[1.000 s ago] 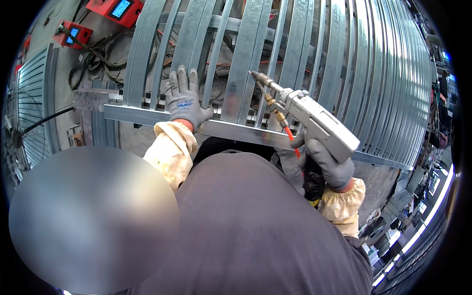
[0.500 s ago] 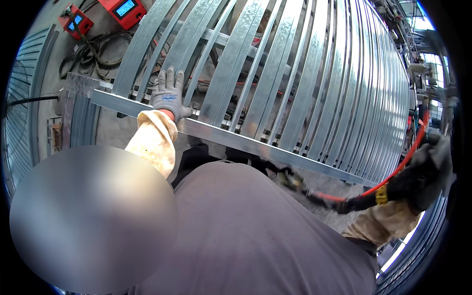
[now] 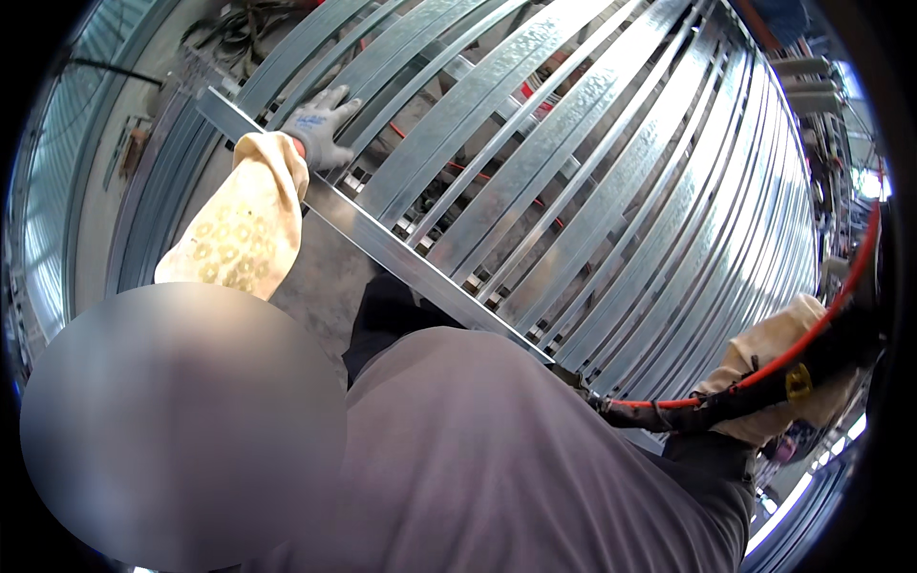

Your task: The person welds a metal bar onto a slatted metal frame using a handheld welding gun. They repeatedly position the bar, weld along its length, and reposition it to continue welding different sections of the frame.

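My left hand (image 3: 320, 129), in a grey work glove, lies with its fingers spread on the galvanized metal slats (image 3: 535, 158) by the near corner of their frame. Its wrist is over the long bright edge rail (image 3: 377, 239). Nothing is held in it. At the far right, the tan sleeve (image 3: 759, 349) of my right arm reaches outward. A thick black cable (image 3: 726, 409) with a red hose (image 3: 669, 404) alongside crosses this sleeve and curves up at the right rim. My right hand is lost in the dark edge there, so its fingers are hidden.
The slats run in a long row toward the upper right, with gaps between them and red cables (image 3: 396, 129) beneath. Stacked metal profiles (image 3: 158, 201) stand at the left. Coiled cables (image 3: 250, 33) lie at the upper left, and shelving lines the right side.
The view has turned and shifted, so the slats tilt more steeply. My right arm and the cable have moved out to the right rim. My left hand still rests on the slats, fingers spread.
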`<state>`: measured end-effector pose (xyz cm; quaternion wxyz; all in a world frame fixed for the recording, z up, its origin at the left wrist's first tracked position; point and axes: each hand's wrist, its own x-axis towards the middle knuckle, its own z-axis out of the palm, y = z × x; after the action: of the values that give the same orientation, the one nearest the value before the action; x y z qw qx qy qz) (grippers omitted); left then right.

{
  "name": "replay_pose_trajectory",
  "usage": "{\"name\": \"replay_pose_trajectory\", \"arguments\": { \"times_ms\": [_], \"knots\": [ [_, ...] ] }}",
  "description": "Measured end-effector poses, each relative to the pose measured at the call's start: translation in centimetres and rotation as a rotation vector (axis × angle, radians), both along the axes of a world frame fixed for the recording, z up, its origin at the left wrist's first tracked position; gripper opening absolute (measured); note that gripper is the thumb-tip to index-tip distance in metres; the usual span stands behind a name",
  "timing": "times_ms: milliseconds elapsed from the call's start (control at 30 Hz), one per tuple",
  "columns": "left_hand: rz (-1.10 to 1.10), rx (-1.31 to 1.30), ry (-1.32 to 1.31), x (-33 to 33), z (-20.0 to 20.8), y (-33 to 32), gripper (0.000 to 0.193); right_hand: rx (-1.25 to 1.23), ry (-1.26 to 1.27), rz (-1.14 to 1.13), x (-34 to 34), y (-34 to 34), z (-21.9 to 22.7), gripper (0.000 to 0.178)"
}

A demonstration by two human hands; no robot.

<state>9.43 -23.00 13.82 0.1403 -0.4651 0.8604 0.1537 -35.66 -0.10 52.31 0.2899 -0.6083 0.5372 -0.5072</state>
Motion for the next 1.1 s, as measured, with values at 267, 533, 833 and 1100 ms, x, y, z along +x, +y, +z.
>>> {"name": "replay_pose_trajectory", "arguments": {
  "times_ms": [267,533,833,1100],
  "knots": [
    [-0.006,-0.187,0.005,-0.6,-0.1,-1.8,0.094,0.763,-0.489,0.128,1.4,-8.7,-16.8,0.045],
    [-0.217,-0.188,-0.058,-5.8,-3.7,-4.8,0.114,1.264,-0.495,0.365,11.7,-12.1,-25.2,0.048],
    [-0.216,-0.171,-0.064,-5.5,-2.9,-5.0,0.113,1.327,-0.485,0.534,15.4,-16.2,-30.4,0.041],
    [-0.185,-0.205,-0.076,-5.5,-3.8,-4.7,0.113,1.307,-0.572,0.588,16.0,-17.1,-32.4,0.039]
  ]
}}
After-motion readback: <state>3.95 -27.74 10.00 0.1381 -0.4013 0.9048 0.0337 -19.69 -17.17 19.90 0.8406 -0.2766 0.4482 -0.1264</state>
